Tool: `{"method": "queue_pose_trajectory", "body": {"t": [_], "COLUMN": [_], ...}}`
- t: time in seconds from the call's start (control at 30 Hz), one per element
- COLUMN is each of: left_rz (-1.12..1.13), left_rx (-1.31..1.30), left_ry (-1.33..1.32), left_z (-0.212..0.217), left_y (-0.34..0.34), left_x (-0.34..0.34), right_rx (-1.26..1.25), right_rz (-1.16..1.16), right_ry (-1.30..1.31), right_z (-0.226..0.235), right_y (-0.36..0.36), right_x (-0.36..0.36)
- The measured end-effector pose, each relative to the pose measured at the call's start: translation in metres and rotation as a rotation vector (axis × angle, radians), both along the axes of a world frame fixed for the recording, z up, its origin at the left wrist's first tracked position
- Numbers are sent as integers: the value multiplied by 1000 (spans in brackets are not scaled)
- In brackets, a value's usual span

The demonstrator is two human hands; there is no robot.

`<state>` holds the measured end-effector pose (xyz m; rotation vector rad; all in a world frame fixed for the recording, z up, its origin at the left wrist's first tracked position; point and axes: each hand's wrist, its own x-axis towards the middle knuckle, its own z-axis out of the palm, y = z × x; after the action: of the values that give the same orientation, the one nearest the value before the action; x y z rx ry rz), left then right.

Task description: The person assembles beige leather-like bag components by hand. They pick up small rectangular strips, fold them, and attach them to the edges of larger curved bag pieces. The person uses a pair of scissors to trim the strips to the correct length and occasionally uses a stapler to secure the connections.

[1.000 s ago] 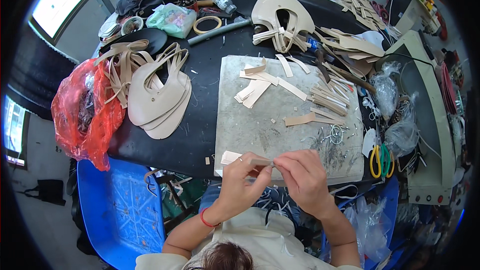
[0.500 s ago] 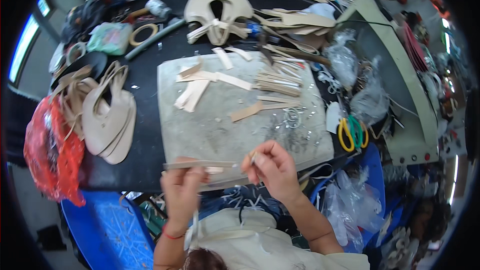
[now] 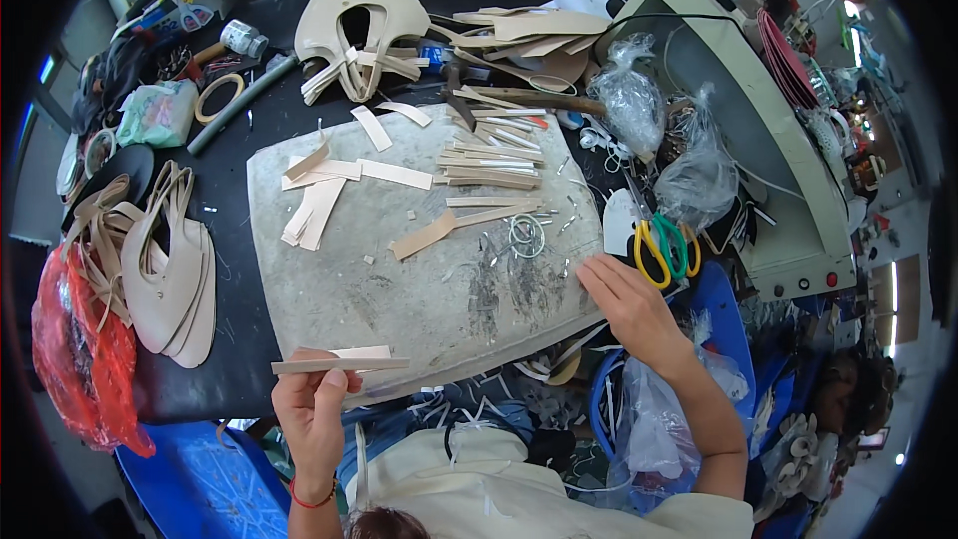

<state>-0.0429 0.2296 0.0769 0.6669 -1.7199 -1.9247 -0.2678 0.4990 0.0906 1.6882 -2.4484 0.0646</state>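
My left hand (image 3: 311, 414), at the near left edge of the grey work board (image 3: 329, 284), pinches a narrow beige leather strip (image 3: 374, 364) between thumb and fingers. The strip lies roughly level, and a paler piece (image 3: 361, 351) shows just behind it. My right hand (image 3: 639, 311) reaches over the board's right edge with fingers stretched out, palm down. Its fingertips are by small shiny bits on the board; whether they touch any is unclear. Beyond it lie a ring of clear cord (image 3: 526, 237), a folded strip (image 3: 424, 237) and a row of thin strips (image 3: 489, 165).
Yellow-and-green-handled scissors (image 3: 654, 255) lie just right of my right hand. A hammer (image 3: 539, 98) lies behind the strips. Beige shoe uppers (image 3: 165, 260) and a red plastic bag (image 3: 75, 349) are at the left. A glossy beige form (image 3: 319, 25) stands at the back.
My hands were close together in front; the right has moved away to the board's right edge and its fingers have straightened. The left still holds the strip. The whole view has shifted.
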Motion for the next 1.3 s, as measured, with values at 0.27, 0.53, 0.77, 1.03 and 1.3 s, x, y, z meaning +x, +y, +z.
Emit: {"method": "queue_pose_trajectory", "body": {"t": [0.27, 0.53, 0.77, 1.03, 1.3], "left_rz": [-74, -88, -100, -103, -51], "left_rx": [8, 289, 290, 281, 351], "left_ry": [46, -43, -5, 11, 113], "left_z": [0, -7, -11, -16, -13], "left_y": [13, 11, 8, 6, 10], "left_x": [-12, -5, -4, -2, 0], "right_rx": [81, -546, -394, -340, -288], "right_rz": [-66, -459, -310, -314, -412], "right_ry": [67, -941, -1628, -1651, -1374], "right_z": [-17, -15, -3, -5, 0], "right_y": [1, -58, -129, -139, -146], "right_x": [-10, 40, 90, 91, 95]}}
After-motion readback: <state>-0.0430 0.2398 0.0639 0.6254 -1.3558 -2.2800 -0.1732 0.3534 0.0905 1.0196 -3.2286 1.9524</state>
